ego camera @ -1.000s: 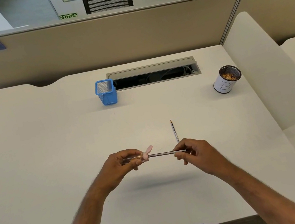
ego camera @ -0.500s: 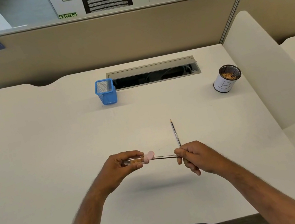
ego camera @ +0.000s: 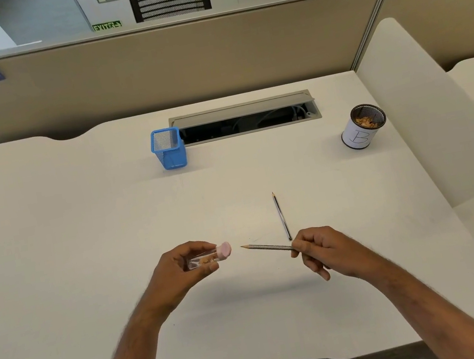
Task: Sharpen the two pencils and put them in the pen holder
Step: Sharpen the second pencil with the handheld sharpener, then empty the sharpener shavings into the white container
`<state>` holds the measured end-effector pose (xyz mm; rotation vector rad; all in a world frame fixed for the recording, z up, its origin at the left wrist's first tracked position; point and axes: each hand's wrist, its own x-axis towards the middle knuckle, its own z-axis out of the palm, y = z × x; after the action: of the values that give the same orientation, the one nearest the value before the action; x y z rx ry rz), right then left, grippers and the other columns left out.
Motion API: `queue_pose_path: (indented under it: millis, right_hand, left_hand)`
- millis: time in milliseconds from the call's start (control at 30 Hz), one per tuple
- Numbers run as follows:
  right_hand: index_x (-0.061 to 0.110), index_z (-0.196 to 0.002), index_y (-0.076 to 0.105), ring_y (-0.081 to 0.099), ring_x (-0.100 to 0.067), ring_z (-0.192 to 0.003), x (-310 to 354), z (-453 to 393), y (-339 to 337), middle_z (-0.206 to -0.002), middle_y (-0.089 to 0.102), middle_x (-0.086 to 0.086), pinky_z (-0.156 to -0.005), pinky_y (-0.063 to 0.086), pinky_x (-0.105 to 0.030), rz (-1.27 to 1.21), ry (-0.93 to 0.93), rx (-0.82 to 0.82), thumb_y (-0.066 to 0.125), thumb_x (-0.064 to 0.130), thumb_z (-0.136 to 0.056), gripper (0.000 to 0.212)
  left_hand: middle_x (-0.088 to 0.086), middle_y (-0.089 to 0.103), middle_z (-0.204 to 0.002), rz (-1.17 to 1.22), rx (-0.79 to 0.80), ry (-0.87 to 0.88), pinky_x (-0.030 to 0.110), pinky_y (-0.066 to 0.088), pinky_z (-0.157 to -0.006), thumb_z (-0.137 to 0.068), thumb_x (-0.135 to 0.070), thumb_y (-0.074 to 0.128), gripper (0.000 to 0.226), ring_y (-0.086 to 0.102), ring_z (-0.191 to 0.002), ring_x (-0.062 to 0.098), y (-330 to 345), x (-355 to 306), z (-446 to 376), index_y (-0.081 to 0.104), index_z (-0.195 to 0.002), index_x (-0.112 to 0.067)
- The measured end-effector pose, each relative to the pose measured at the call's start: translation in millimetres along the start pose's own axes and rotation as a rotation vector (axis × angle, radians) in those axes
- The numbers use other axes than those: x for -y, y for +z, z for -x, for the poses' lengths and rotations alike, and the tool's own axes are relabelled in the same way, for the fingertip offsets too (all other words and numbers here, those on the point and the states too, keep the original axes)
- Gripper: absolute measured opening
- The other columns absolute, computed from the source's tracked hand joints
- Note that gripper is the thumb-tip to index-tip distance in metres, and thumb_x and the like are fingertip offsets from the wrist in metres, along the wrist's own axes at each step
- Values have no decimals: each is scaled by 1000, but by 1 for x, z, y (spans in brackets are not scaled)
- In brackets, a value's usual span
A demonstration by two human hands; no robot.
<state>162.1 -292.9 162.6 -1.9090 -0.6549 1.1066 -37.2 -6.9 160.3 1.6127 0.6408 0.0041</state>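
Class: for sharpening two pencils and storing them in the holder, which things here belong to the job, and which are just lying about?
Belong: clear pink-capped sharpener, left hand; grey pencil, right hand; second pencil on desk; blue mesh pen holder.

Lying about: white-labelled black cup of shavings; cable tray.

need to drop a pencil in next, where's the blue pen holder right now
In the head view the blue pen holder stands upright left of centre at the desk's far side, beside the cable tray's left end.
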Motion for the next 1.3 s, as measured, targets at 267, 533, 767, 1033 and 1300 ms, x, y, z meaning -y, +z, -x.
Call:
queue_pose_path:
  millis: [267, 533, 767, 1033, 1300]
  right_hand:
    - [16, -101, 54, 55, -23, -54, -13, -4, 11, -70, 69, -4, -58, 43, -21, -1, 51, 11, 50, 32, -112, 20]
    - [24, -101, 46, 54, -15, -59, -24, -26, 40, -78, 76, -10, -64, 47, -33, 127, 54, -60, 50, 38, -108, 17]
    - [23, -99, 42, 58, -17, -53, -30, -64, 63, -69, 77, -6, -65, 56, -40, 274, 127, -185, 45, 41, -107, 20]
    - [5, -114, 43, 75, -40, -81, -29, -109, 72, -91, 76, -20, -63, 52, -39, 578, 178, -285, 38, 35, -112, 31]
    - [2, -122, 49, 74, -40, -101, -26, -125, 70, -114, 73, -20, -67, 39, -34, 835, 179, -250, 33, 32, -114, 36]
  left_hand:
    - [1, 84, -110, -27, -28, -18, 42, 55, -94, -90, -9, 85, 21, 75, -100, 19, 6, 11, 2, 76, -100, -26]
    - [4, 83, -108, -70, -2, -18, 43, 57, -95, -88, -9, 88, 23, 74, -95, 15, 10, 14, 0, 75, -96, -27]
    - [0, 83, -110, -68, -19, -28, 47, 58, -99, -88, -10, 87, 25, 76, -104, 18, 12, 12, -4, 75, -96, -30]
    - [2, 82, -120, -37, -7, -58, 60, 59, -104, -89, -18, 88, 26, 76, -110, 33, 8, 21, -10, 75, -111, -21]
    - [0, 82, -119, -41, -6, -91, 60, 60, -103, -89, -20, 88, 28, 76, -106, 37, 5, 27, -18, 73, -113, -23]
